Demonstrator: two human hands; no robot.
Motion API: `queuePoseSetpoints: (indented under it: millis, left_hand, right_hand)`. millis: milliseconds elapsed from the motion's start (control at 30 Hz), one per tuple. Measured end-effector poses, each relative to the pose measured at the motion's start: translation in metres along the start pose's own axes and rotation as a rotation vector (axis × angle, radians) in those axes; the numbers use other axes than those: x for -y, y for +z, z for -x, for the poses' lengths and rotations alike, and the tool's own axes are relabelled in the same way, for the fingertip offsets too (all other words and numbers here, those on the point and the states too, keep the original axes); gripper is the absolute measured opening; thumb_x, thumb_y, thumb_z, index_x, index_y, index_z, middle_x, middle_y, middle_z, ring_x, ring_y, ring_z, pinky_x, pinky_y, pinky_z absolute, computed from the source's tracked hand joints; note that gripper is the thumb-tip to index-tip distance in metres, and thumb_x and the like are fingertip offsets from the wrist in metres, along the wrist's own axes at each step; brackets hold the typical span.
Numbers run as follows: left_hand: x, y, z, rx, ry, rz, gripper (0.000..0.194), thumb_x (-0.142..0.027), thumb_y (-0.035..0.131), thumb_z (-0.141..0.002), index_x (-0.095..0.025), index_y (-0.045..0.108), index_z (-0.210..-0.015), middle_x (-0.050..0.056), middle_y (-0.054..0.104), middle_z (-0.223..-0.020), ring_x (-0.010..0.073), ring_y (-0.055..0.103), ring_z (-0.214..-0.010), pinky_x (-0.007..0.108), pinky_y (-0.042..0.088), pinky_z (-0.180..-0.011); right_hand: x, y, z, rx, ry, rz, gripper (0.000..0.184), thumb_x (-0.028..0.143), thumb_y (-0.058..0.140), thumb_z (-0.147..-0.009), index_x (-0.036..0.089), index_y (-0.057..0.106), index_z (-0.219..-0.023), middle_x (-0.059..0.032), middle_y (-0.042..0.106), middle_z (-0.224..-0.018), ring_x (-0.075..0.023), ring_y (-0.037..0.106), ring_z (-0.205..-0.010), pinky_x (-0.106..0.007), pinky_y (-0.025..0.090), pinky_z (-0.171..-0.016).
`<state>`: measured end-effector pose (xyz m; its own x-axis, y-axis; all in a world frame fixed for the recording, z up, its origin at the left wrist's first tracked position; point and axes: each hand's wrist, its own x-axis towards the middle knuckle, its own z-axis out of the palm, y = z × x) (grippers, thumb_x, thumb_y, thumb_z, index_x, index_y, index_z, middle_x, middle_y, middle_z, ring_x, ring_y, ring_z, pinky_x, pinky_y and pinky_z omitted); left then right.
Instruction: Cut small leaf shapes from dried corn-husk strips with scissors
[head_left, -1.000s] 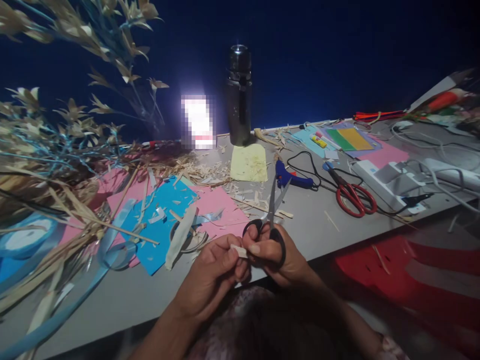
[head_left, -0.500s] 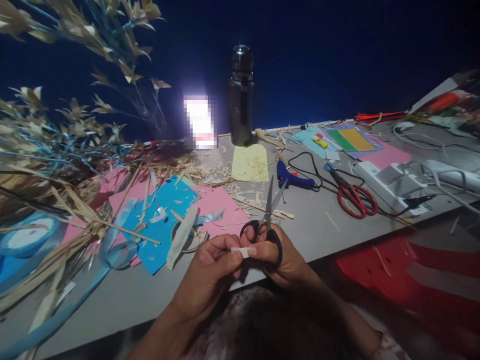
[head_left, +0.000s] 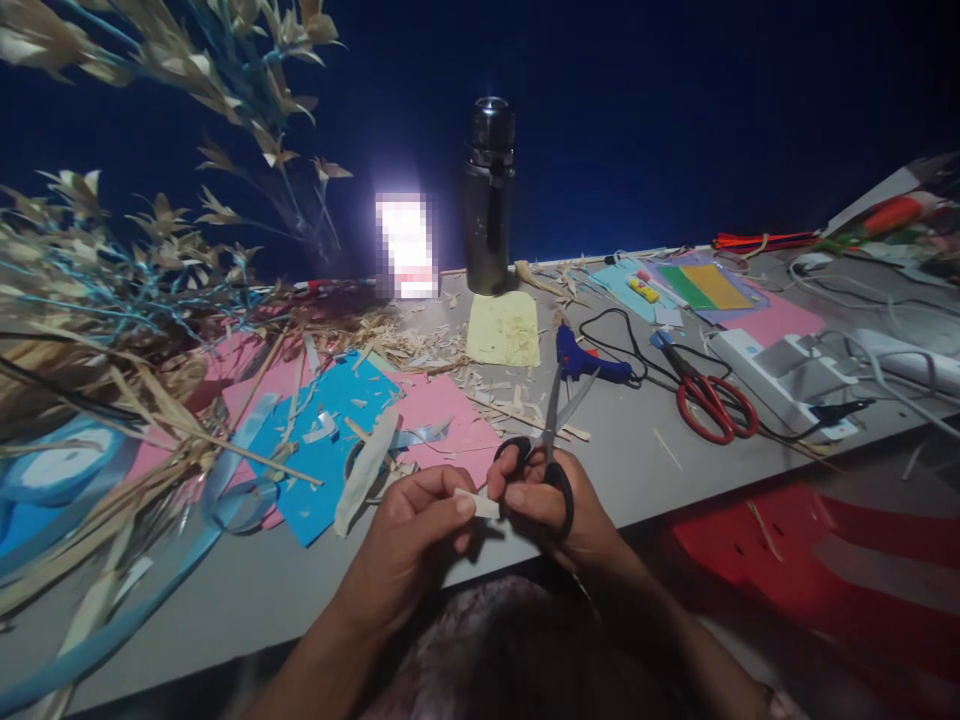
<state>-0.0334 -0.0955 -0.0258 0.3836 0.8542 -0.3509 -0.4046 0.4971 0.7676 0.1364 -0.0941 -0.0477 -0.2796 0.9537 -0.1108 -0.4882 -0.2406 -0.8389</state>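
Between thumb and fingers, my left hand [head_left: 424, 530] pinches a small pale strip [head_left: 478, 503], likely cut from dried husk, though I cannot be sure. Black-handled scissors [head_left: 553, 430] hang on my right hand [head_left: 566, 510], its fingers through the loops and the blades slightly apart, pointing away from me. The right thumb and fingertip lie close to the strip's right end. A larger piece of pale husk [head_left: 369, 470] rests on the table left of my hands, over a roll of tape that it partly hides.
Blue paper [head_left: 304, 500], pink paper [head_left: 457, 400] and shavings cover the left and middle. A dark flask [head_left: 490, 200] stands at the back behind a yellow sheet [head_left: 502, 330]. Rightward lie a blue glue gun [head_left: 600, 365], red-handled scissors [head_left: 716, 405] and a power strip [head_left: 780, 375]. Husk flowers [head_left: 157, 220] rise at left.
My right thumb and fingertip have moved off the strip's right end, leaving more of it showing. The scissors have shifted slightly right, and the whole view has moved a little.
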Motion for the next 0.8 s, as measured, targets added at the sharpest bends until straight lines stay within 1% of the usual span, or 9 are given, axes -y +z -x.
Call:
queuePoseSetpoints:
  millis: [100, 200, 267, 333, 467, 600, 700, 733, 800]
  left_hand:
    - [-0.001, -0.006, 0.001, -0.038, 0.002, -0.07, 0.024, -0.029, 0.083, -0.073, -0.016, 0.063, -0.068, -0.002, 0.056, -0.054, 0.0098, 0.047, -0.051, 0.023, 0.034, -0.053]
    - [0.002, -0.005, 0.002, -0.062, 0.015, -0.061, 0.025, -0.03, 0.085, -0.072, -0.016, 0.064, -0.071, -0.002, 0.058, -0.058, 0.0094, 0.049, -0.053, 0.022, 0.036, -0.054]
    - [0.006, 0.0, 0.003, -0.072, 0.034, -0.003, 0.026, -0.03, 0.086, -0.07, -0.017, 0.066, -0.079, -0.002, 0.061, -0.064, 0.01, 0.052, -0.057, 0.022, 0.039, -0.056]
    - [0.011, 0.006, 0.004, -0.112, 0.07, 0.064, 0.027, -0.027, 0.088, -0.069, -0.018, 0.067, -0.085, -0.001, 0.064, -0.071, 0.0108, 0.055, -0.063, 0.022, 0.043, -0.061]
    - [0.018, 0.016, 0.003, -0.201, 0.102, 0.172, 0.021, -0.024, 0.085, -0.073, -0.018, 0.066, -0.077, -0.002, 0.063, -0.068, 0.0097, 0.056, -0.064, 0.021, 0.046, -0.064]
    - [0.017, 0.022, 0.003, -0.268, 0.094, 0.222, 0.021, -0.022, 0.086, -0.071, -0.018, 0.068, -0.081, -0.002, 0.066, -0.072, 0.0083, 0.057, -0.061, 0.02, 0.047, -0.062]
    - [0.013, 0.022, 0.005, -0.295, 0.119, 0.204, 0.023, -0.024, 0.088, -0.069, -0.018, 0.068, -0.079, 0.0, 0.071, -0.076, 0.0126, 0.064, -0.068, 0.026, 0.053, -0.07]
    - [0.011, 0.022, 0.005, -0.304, 0.139, 0.174, 0.023, -0.026, 0.088, -0.069, -0.017, 0.068, -0.077, 0.001, 0.072, -0.076, 0.0136, 0.066, -0.07, 0.027, 0.054, -0.072]
    - [0.008, 0.019, 0.007, -0.34, 0.177, 0.081, 0.023, -0.028, 0.087, -0.071, -0.016, 0.067, -0.074, 0.002, 0.073, -0.072, 0.0132, 0.066, -0.067, 0.025, 0.053, -0.068]
  right_hand:
    - [0.005, 0.0, 0.002, 0.015, 0.007, 0.183, 0.025, 0.029, 0.084, -0.07, 0.015, 0.069, -0.084, 0.0015, 0.059, -0.069, -0.0104, 0.049, -0.06, -0.021, 0.039, -0.056]
    - [0.009, 0.008, 0.002, -0.06, -0.003, 0.279, 0.022, 0.024, 0.083, -0.066, 0.015, 0.066, -0.077, 0.0031, 0.056, -0.065, -0.0092, 0.045, -0.056, -0.02, 0.035, -0.052]
    - [0.009, 0.015, 0.001, -0.171, -0.042, 0.288, 0.021, 0.024, 0.081, -0.066, 0.016, 0.064, -0.076, 0.003, 0.056, -0.064, -0.0096, 0.046, -0.056, -0.02, 0.036, -0.052]
    - [0.007, 0.021, 0.0, -0.268, -0.072, 0.281, 0.022, 0.026, 0.08, -0.066, 0.017, 0.063, -0.075, 0.0025, 0.058, -0.063, -0.0106, 0.049, -0.055, -0.021, 0.039, -0.052]
    - [-0.004, 0.031, -0.002, -0.312, -0.048, 0.224, 0.027, 0.031, 0.082, -0.064, 0.019, 0.059, -0.071, 0.0017, 0.058, -0.059, -0.0134, 0.054, -0.051, -0.023, 0.045, -0.048]
    - [-0.012, 0.036, -0.002, -0.371, -0.077, 0.205, 0.032, 0.032, 0.083, -0.063, 0.02, 0.057, -0.077, 0.0028, 0.058, -0.059, -0.0135, 0.055, -0.048, -0.024, 0.046, -0.047]
    - [-0.007, 0.033, 0.0, -0.353, -0.054, 0.279, 0.034, 0.036, 0.085, -0.063, 0.019, 0.059, -0.077, 0.0042, 0.054, -0.056, -0.01, 0.047, -0.046, -0.021, 0.039, -0.044]
    - [-0.004, 0.031, 0.002, -0.312, -0.022, 0.302, 0.036, 0.037, 0.086, -0.062, 0.018, 0.059, -0.077, 0.0039, 0.054, -0.058, -0.0092, 0.045, -0.047, -0.021, 0.038, -0.044]
    - [0.001, 0.025, 0.007, -0.198, 0.046, 0.329, 0.04, 0.042, 0.086, -0.062, 0.017, 0.061, -0.08, 0.0017, 0.058, -0.063, -0.0093, 0.046, -0.051, -0.021, 0.039, -0.047]
